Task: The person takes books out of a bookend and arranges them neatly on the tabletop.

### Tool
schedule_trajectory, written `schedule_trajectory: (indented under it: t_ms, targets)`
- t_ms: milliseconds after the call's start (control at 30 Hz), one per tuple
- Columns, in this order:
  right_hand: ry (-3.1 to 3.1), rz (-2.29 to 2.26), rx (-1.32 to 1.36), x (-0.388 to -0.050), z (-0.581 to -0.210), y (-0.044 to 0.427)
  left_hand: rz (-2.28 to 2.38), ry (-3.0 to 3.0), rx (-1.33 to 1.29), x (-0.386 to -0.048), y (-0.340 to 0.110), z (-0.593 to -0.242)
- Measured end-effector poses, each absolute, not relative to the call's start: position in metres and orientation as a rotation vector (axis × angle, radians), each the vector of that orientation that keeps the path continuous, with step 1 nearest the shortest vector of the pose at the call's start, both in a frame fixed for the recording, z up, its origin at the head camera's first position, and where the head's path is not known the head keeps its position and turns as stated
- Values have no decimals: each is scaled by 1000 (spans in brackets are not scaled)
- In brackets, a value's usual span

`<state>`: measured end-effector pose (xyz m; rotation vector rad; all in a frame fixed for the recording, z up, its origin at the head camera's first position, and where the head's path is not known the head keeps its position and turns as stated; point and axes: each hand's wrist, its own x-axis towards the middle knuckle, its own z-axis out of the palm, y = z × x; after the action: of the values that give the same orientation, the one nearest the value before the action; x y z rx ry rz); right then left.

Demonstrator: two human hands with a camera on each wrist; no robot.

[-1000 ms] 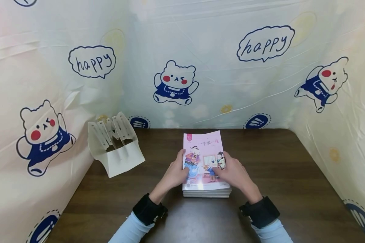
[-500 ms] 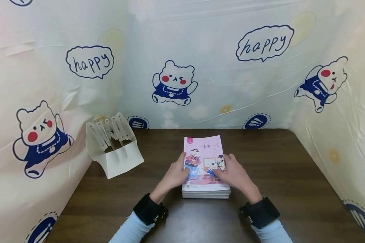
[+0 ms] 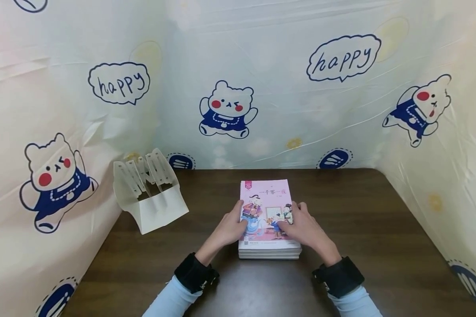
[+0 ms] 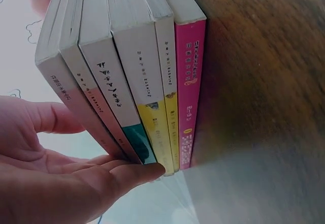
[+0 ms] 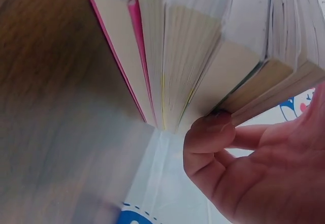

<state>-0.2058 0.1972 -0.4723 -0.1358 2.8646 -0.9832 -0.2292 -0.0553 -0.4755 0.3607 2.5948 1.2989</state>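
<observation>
A stack of several books (image 3: 269, 254) lies on the brown table, topped by a pink illustrated book (image 3: 267, 189). My left hand (image 3: 228, 225) grips the stack's left side, thumb on the pink cover. In the left wrist view its fingers (image 4: 129, 176) lie along the pink, green and yellow spines (image 4: 132, 102), above the lowest, magenta-spined book (image 4: 190, 97). On the other side, my right hand (image 3: 307, 224) holds the page edges (image 5: 193, 66), its thumb also on the cover. Curled fingertips (image 5: 213, 125) touch the upper books in the right wrist view.
At the back left of the table (image 3: 365, 211) stands a white slotted holder (image 3: 158, 209), tilted slightly. A patterned curtain (image 3: 277, 57) with bears and "happy" bubbles encloses the back and both sides. Dark bands (image 3: 196, 272) wrap both wrists.
The pink top book, tilted and reaching farther back a second ago, has come down nearly level and in line with the stack. Both hands have stayed at its sides, shifting only slightly.
</observation>
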Motion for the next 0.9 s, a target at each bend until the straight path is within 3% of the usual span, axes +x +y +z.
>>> schedule_trajectory:
  t_ms: [900]
  targets:
    - [2846,-988,-114,-207,-476,203,1224,2586,416,-238,-62,-467]
